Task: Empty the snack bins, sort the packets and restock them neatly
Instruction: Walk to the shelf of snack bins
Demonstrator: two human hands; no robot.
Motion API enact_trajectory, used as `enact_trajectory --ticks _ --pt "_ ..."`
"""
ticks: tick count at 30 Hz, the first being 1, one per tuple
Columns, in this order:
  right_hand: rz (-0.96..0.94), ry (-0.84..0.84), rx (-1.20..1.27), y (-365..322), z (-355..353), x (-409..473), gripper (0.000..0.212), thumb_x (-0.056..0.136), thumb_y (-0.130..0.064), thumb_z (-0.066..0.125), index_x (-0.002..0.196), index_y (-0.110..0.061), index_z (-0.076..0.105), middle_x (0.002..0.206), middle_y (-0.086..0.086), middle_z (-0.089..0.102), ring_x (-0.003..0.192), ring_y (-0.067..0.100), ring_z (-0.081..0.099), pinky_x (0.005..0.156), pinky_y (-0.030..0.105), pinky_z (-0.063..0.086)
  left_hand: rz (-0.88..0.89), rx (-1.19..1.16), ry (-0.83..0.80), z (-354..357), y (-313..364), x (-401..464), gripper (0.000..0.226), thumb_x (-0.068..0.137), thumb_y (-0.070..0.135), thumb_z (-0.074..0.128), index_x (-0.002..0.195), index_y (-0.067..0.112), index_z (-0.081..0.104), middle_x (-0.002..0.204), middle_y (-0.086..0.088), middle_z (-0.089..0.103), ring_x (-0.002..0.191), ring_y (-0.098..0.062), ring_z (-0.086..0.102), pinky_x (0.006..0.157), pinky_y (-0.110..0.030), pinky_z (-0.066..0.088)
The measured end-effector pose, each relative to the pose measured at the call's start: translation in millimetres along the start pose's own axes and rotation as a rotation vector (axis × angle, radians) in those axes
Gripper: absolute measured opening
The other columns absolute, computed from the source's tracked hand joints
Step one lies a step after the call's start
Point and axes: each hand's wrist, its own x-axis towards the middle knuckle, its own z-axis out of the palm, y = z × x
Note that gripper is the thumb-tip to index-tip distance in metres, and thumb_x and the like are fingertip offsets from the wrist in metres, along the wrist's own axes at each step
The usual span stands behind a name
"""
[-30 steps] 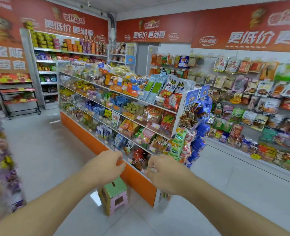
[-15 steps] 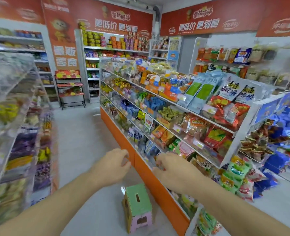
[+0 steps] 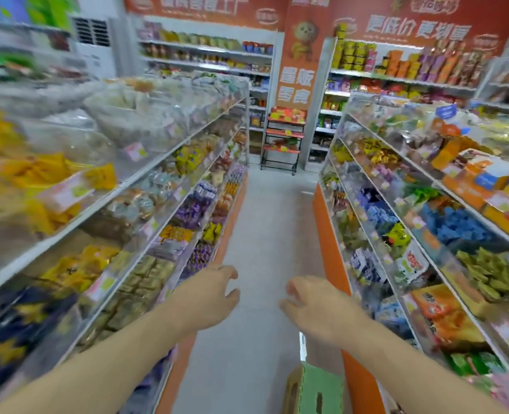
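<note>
Snack bins (image 3: 163, 127) blurred, left hand (image 3: 208, 297) empty, stool (image 3: 316, 389) cut off

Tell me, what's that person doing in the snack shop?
A person stands in the aisle between two long shelf racks of clear plastic snack bins. Both hands are out in front with nothing in their grip: the left hand and the right hand hang with loosely curled fingers. A small green-topped stool sits on the floor below. No bin is being emptied yet.
</note>
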Motion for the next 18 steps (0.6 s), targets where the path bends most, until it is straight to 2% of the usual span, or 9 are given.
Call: enact_trajectory --ticks 4,9,14,16,18 --pt "-0.077 -0.051 -0.036 -23.3 5.8 73.8 0.039 0.096 -0.059 0.044 0.123 -0.032 0.054 0.126 -0.004 0.058 0.12 0.022 0.056 0.098 0.045 0.051 -0.086 -0.034 0.025 -3.8 -44.2 44.7 0.039 0.1 0.045 0.05 0.135 0.028 0.056 0.135 0.011 0.056 0.123 -0.014 0.056 0.098 -0.033 0.049" --pt "-0.132 -0.103 -0.1 -46.3 -0.8 155.7 0.042 0.099 -0.056 0.045 0.129 -0.029 0.054 0.128 -0.002 0.057 0.123 0.024 0.055 0.1 0.04 0.049 -0.148 -0.092 -0.006 -13.0 -88.9 97.6 0.047 0.095 0.053 0.04 0.133 0.03 0.055 0.131 0.011 0.056 0.118 -0.014 0.058 0.096 -0.041 0.054" --pt "-0.193 -0.141 -0.135 -67.2 -6.0 234.4 0.044 0.095 -0.06 0.044 0.126 -0.031 0.055 0.126 -0.003 0.058 0.121 0.025 0.057 0.101 0.045 0.05 -0.197 -0.106 0.024 -27.0 -124.1 133.7 0.026 0.099 0.043 0.046 0.119 0.032 0.058 0.114 0.01 0.057 0.104 -0.014 0.059 0.088 -0.039 0.054" --pt "-0.253 -0.174 -0.156 -78.2 -2.5 267.0 0.041 0.097 -0.057 0.046 0.126 -0.03 0.055 0.125 -0.003 0.057 0.12 0.024 0.057 0.099 0.041 0.05 -0.242 -0.143 0.06 -30.0 -140.3 140.1 0.027 0.097 0.042 0.044 0.114 0.029 0.061 0.11 0.009 0.057 0.104 -0.015 0.059 0.089 -0.038 0.053" --pt "-0.328 -0.203 -0.172 -92.0 2.1 300.7 0.035 0.099 -0.054 0.048 0.123 -0.03 0.056 0.123 -0.003 0.058 0.117 0.023 0.057 0.097 0.037 0.049 -0.3 -0.161 0.077 -28.3 -159.4 143.1 0.025 0.091 0.044 0.04 0.101 0.029 0.058 0.103 0.007 0.056 0.103 -0.019 0.057 0.089 -0.04 0.052"
